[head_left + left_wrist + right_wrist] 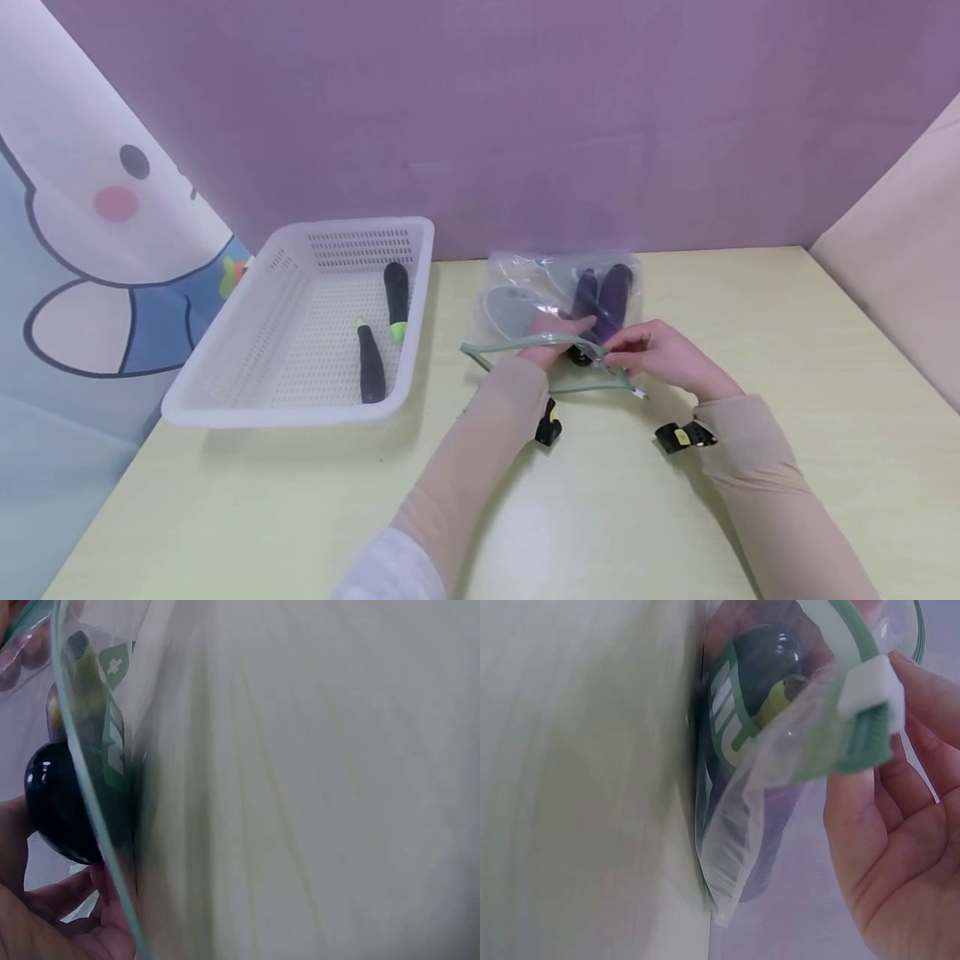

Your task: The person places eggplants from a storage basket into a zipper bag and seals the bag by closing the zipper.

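Note:
A clear zip bag with a green-edged mouth lies on the table, its opening toward me. Inside it rest two purple eggplants, the thicker eggplant on the right. My left hand reaches through the mouth, its thumb and fingers round a dark, glossy zucchini whose rounded end faces the opening. At the bag's right corner, my right hand pinches the green rim beside the white slider. The bag's film partly hides the left fingers.
On the left stands a white plastic basket with perforated walls. Two dark zucchinis lie in it, the farther zucchini and the nearer zucchini. A purple cloth backdrop rises behind the table.

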`<control>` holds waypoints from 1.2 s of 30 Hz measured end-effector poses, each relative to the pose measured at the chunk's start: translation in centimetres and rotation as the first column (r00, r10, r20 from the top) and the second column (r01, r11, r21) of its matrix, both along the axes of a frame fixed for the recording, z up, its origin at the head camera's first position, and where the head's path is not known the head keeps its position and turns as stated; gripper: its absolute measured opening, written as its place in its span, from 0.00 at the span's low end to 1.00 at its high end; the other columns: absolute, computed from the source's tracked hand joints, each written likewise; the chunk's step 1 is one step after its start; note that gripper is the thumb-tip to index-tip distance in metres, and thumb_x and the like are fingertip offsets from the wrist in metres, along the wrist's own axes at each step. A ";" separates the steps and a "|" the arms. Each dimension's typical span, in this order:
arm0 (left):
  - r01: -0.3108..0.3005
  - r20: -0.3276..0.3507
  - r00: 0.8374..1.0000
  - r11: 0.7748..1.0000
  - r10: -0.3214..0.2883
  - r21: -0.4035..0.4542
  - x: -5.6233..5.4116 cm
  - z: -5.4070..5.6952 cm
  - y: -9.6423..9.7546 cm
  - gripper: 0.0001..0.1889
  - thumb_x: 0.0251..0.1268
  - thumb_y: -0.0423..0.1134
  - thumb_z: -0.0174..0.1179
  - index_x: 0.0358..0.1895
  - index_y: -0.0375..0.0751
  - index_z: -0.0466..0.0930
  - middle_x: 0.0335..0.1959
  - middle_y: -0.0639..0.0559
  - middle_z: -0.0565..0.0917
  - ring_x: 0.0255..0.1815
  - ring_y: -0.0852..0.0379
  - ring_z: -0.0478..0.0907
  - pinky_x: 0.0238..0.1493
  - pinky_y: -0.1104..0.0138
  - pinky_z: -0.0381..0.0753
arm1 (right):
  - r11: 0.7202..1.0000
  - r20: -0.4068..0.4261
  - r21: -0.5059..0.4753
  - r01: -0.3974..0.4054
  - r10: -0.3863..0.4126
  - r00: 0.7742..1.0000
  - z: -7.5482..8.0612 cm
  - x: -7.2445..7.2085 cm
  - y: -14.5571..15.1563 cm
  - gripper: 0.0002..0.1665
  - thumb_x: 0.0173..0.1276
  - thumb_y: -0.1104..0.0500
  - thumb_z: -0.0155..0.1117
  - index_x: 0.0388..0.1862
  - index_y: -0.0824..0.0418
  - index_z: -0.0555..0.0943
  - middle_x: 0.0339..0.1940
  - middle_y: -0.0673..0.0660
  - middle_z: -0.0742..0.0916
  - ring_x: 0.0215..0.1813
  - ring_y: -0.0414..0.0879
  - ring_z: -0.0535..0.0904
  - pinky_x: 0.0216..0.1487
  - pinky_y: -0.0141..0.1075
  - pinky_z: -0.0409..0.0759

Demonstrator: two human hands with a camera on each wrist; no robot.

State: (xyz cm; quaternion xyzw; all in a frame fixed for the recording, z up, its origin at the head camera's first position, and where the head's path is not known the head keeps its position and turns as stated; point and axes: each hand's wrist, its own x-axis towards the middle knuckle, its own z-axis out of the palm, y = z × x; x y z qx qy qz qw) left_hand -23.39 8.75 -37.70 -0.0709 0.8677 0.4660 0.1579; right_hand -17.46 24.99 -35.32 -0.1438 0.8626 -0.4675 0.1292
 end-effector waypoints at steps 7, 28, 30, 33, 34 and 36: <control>-0.014 0.006 1.000 1.000 0.014 -0.022 0.0 0.1 0.1 0.36 0.53 0.61 0.63 0.59 0.39 0.74 0.58 0.42 0.78 0.56 0.47 0.76 0.59 0.61 0.73 | 1.000 0.007 -0.001 0.002 -0.002 1.000 0.0 -0.1 0.0 0.12 0.63 0.67 0.61 0.45 0.72 0.81 0.35 0.63 0.87 0.29 0.38 0.80 0.35 0.35 0.83; 0.009 0.027 1.000 0.998 -0.008 -0.057 0.1 0.2 -0.1 0.40 0.54 0.66 0.60 0.61 0.38 0.73 0.60 0.42 0.77 0.57 0.47 0.76 0.59 0.60 0.73 | 1.000 -0.025 0.004 -0.003 0.003 1.000 0.2 0.1 0.0 0.12 0.63 0.67 0.61 0.44 0.73 0.81 0.34 0.60 0.87 0.28 0.37 0.79 0.34 0.35 0.82; 0.013 0.023 1.000 0.998 -0.011 -0.064 0.1 0.2 -0.1 0.40 0.54 0.66 0.60 0.61 0.38 0.72 0.60 0.42 0.77 0.57 0.47 0.76 0.59 0.60 0.73 | 1.000 -0.024 -0.002 -0.006 0.006 1.000 0.3 0.2 0.0 0.13 0.63 0.66 0.62 0.45 0.73 0.81 0.34 0.60 0.87 0.28 0.37 0.79 0.34 0.35 0.82; 0.022 0.017 1.000 0.995 -0.020 -0.096 0.1 0.3 -0.1 0.40 0.54 0.67 0.58 0.62 0.38 0.72 0.61 0.42 0.76 0.56 0.47 0.76 0.59 0.61 0.74 | 1.000 -0.018 -0.003 -0.003 0.003 1.000 0.4 0.3 0.0 0.13 0.63 0.66 0.62 0.45 0.73 0.81 0.34 0.60 0.87 0.29 0.37 0.80 0.34 0.35 0.82; 0.025 0.017 1.000 0.994 -0.023 -0.108 0.1 0.3 -0.1 0.41 0.54 0.67 0.58 0.62 0.38 0.72 0.61 0.43 0.76 0.56 0.48 0.76 0.59 0.61 0.74 | 1.000 -0.016 -0.001 -0.003 0.003 1.000 0.4 0.3 -0.1 0.13 0.63 0.66 0.62 0.45 0.73 0.81 0.34 0.60 0.87 0.29 0.38 0.80 0.34 0.35 0.82; 0.030 0.018 0.999 0.992 -0.028 -0.121 0.2 0.3 0.0 0.41 0.54 0.68 0.57 0.63 0.39 0.71 0.61 0.43 0.76 0.56 0.48 0.76 0.58 0.61 0.74 | 1.000 -0.015 0.008 0.000 0.000 1.000 0.4 0.2 0.0 0.13 0.63 0.66 0.62 0.45 0.73 0.81 0.34 0.60 0.87 0.29 0.38 0.80 0.34 0.35 0.82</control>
